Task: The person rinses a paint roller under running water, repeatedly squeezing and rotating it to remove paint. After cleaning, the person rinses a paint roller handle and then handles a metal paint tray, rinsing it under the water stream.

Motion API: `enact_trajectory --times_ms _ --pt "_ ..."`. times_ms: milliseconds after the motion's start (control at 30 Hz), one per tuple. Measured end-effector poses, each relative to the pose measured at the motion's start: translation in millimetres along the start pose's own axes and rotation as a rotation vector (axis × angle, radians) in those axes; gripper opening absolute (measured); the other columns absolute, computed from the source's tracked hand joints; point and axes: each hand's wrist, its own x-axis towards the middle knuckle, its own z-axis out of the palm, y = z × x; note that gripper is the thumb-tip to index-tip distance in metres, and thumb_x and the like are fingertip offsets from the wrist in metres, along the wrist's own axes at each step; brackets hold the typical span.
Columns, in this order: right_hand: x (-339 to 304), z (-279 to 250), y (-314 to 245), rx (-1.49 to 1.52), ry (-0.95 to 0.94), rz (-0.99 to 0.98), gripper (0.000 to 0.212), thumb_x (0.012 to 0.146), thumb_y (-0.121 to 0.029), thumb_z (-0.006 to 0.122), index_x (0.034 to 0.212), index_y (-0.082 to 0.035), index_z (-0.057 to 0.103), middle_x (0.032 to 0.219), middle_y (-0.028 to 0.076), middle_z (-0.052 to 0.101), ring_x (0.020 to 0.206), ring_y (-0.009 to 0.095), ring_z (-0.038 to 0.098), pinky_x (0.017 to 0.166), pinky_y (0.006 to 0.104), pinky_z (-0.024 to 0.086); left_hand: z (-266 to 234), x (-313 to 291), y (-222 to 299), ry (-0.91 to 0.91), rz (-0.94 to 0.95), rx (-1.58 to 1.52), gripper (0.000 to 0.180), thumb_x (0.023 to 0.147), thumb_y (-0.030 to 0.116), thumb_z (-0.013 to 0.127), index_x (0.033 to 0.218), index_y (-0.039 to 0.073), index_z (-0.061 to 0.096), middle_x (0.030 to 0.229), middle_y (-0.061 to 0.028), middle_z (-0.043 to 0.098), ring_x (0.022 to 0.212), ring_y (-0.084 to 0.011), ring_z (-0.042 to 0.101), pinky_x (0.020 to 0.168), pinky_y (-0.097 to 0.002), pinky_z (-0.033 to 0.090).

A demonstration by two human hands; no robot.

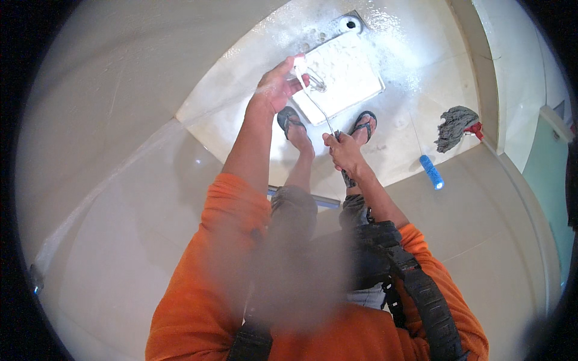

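Observation:
My right hand [344, 151] is closed round the dark handle of a tool with a thin metal rod [328, 120]. The rod points up and left toward my left hand [278, 87], whose fingers pinch a slim white piece [300, 67]. This white piece seems to join the rod, though glare blurs the spot. Beside my left fingertips is a bent metal loop [316, 81]; what it belongs to is unclear. Below both hands a white rectangular slab [352, 78] with a wet, streaky top lies on the floor, just beyond my feet.
Past the slab is a round drain hole [350, 24] in wet, glaring floor. A blue fluffy roller [431, 172] and a grey string mop [456, 127] with a red fitting lie to the right. My sandalled feet [296, 132] stand near the slab. Pale walls enclose the space.

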Motion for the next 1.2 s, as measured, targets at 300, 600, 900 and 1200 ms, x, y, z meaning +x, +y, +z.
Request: enact_trajectory --times_ms 300,600,900,1200 --pt "-18 17 -11 0.206 -0.179 0.079 0.033 0.099 -0.036 0.061 0.086 -0.008 0.050 0.061 -0.004 0.040 0.042 0.009 0.035 0.036 0.0273 0.030 -16 -8 -7 0.031 0.172 0.350 0.046 0.084 0.024 0.077 0.128 0.014 0.067 0.108 -0.0031 0.067 0.089 -0.0162 0.061 0.081 -0.0296 0.052" --pt "-26 19 -15 0.317 -0.291 0.109 0.036 0.097 -0.042 0.062 0.088 -0.008 0.052 0.062 -0.004 0.040 0.043 0.009 0.035 0.038 0.0285 0.030 18 -32 4 0.319 0.687 1.212 0.032 0.085 0.015 0.072 0.116 0.006 0.073 0.106 -0.0062 0.068 0.109 -0.0218 0.062 0.097 -0.0346 0.048" --pt "-25 29 -25 0.249 -0.262 0.103 0.036 0.099 -0.039 0.060 0.082 -0.009 0.050 0.059 -0.005 0.037 0.041 0.009 0.032 0.037 0.0281 0.029 -4 -6 0 -0.012 0.339 -0.194 0.032 0.092 0.018 0.063 0.120 0.004 0.063 0.102 -0.0142 0.068 0.105 -0.0259 0.062 0.103 -0.0382 0.045" --pt "-8 39 -41 0.206 -0.152 -0.002 0.037 0.099 -0.039 0.059 0.081 -0.009 0.049 0.058 -0.004 0.039 0.041 0.010 0.037 0.036 0.0285 0.033 34 -14 -6 0.359 0.727 0.508 0.033 0.101 0.034 0.052 0.114 0.007 0.065 0.096 -0.0081 0.065 0.095 -0.0230 0.060 0.095 -0.0348 0.045"
